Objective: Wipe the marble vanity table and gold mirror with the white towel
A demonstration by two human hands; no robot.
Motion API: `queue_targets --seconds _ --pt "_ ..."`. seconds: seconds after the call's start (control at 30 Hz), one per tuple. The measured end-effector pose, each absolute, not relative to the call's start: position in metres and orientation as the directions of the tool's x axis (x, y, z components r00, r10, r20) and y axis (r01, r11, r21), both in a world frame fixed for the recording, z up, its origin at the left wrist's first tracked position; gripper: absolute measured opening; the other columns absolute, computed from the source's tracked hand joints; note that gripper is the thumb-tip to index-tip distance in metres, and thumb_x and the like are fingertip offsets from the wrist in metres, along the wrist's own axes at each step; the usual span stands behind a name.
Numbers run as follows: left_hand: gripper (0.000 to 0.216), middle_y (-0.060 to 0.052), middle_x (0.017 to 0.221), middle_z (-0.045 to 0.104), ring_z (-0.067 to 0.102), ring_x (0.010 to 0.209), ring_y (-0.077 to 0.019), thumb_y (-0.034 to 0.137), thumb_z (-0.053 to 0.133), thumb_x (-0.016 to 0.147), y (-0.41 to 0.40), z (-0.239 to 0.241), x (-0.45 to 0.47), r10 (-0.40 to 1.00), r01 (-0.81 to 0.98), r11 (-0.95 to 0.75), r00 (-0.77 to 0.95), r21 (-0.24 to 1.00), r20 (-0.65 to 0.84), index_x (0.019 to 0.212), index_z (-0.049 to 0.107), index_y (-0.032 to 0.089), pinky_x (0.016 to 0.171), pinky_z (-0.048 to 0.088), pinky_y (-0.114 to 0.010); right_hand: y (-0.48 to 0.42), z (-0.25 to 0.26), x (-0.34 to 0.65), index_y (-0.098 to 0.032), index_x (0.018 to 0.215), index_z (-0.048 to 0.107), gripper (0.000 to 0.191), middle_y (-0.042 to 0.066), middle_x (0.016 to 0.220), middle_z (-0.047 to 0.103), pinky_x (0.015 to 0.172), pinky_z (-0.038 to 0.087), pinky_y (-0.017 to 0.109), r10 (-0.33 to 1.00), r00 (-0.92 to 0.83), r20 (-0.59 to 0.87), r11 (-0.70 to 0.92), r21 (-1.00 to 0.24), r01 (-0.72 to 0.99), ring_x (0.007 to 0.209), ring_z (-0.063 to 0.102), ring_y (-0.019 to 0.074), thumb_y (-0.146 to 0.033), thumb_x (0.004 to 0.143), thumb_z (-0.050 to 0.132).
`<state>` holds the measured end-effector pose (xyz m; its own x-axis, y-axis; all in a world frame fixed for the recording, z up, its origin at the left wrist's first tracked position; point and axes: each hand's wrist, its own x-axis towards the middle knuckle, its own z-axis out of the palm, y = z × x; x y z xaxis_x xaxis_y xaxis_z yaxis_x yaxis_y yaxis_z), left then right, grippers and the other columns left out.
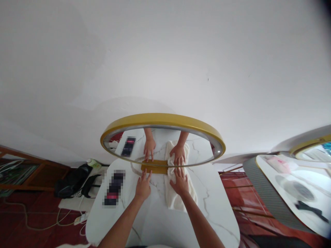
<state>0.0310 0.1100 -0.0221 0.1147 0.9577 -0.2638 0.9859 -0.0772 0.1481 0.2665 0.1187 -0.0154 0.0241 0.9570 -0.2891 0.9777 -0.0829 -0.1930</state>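
Observation:
A white towel (178, 199) lies on the white marble table (207, 210), running up to the gold base (155, 169) of a round gold-framed mirror (162, 119). My right hand (180, 182) rests flat on the towel's far end, fingers stretched out. My left hand (143, 185) lies flat on the bare tabletop just left of the towel, fingertips near the mirror's base, fingers apart. Both hands and the towel show again as reflections in the mirror.
A blurred-out dark object (114, 187) lies on the table's left part. Black bags (73, 181), cables and a power strip (79, 218) sit on the red floor to the left. Another white table (292, 186) with a mirror stands at the right.

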Motion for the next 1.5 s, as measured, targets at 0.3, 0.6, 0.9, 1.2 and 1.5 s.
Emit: queue_targets --seconds 0.3,0.6,0.9,1.2,1.5 --pt "0.086 -0.005 0.154 0.001 0.01 0.139 -0.0254 0.002 0.044 0.069 0.109 -0.021 0.031 0.951 0.988 -0.07 0.108 0.139 -0.289 0.145 0.012 0.027 0.107 0.021 -0.039 0.087 -0.017 0.259 -0.027 0.145 0.013 0.072 -0.007 0.152 -0.003 0.109 0.014 0.047 0.978 0.049 -0.201 -0.078 -0.139 0.987 0.138 -0.014 0.0214 -0.031 0.079 0.042" --pt "0.088 -0.003 0.154 -0.001 0.01 0.139 -0.0245 0.002 0.043 0.068 0.11 -0.02 0.031 0.945 0.988 -0.058 0.1 0.142 -0.31 0.145 0.011 0.029 0.107 0.022 -0.04 0.08 -0.023 0.26 -0.027 0.145 0.009 0.071 -0.005 0.152 -0.007 0.108 0.015 0.05 0.983 0.042 -0.177 -0.068 -0.146 0.987 0.137 -0.016 0.0221 -0.033 0.082 0.041" --pt "0.087 -0.004 0.154 0.002 0.01 0.139 -0.0239 0.001 0.044 0.068 0.111 -0.015 0.031 0.948 0.986 -0.066 0.109 0.152 -0.298 0.145 0.013 0.028 0.107 0.022 -0.038 0.113 -0.022 0.268 -0.025 0.143 0.021 0.067 -0.004 0.153 -0.001 0.108 0.015 0.049 0.959 0.054 -0.279 -0.098 -0.146 0.984 0.139 -0.007 0.0224 -0.037 0.081 0.041" --pt "0.087 -0.002 0.153 0.004 0.013 0.139 -0.0232 0.004 0.045 0.066 0.113 -0.009 0.027 0.94 0.982 -0.055 0.111 0.179 -0.323 0.145 0.016 0.028 0.108 0.022 -0.038 0.093 -0.016 0.25 -0.024 0.145 0.014 0.07 -0.005 0.152 -0.006 0.107 0.017 0.05 0.971 0.092 -0.22 -0.124 -0.134 0.983 0.138 -0.014 0.023 -0.031 0.08 0.039" --pt "0.086 -0.006 0.153 0.009 0.01 0.139 -0.0175 0.008 0.044 0.065 0.115 -0.017 0.022 0.943 0.973 -0.036 0.109 0.23 -0.315 0.145 0.014 0.011 0.11 0.019 -0.03 0.083 -0.007 0.203 -0.027 0.145 0.014 0.072 -0.004 0.152 -0.006 0.106 0.016 0.052 0.965 0.007 -0.261 -0.067 -0.221 0.973 0.138 -0.014 0.0244 -0.03 0.078 0.043"
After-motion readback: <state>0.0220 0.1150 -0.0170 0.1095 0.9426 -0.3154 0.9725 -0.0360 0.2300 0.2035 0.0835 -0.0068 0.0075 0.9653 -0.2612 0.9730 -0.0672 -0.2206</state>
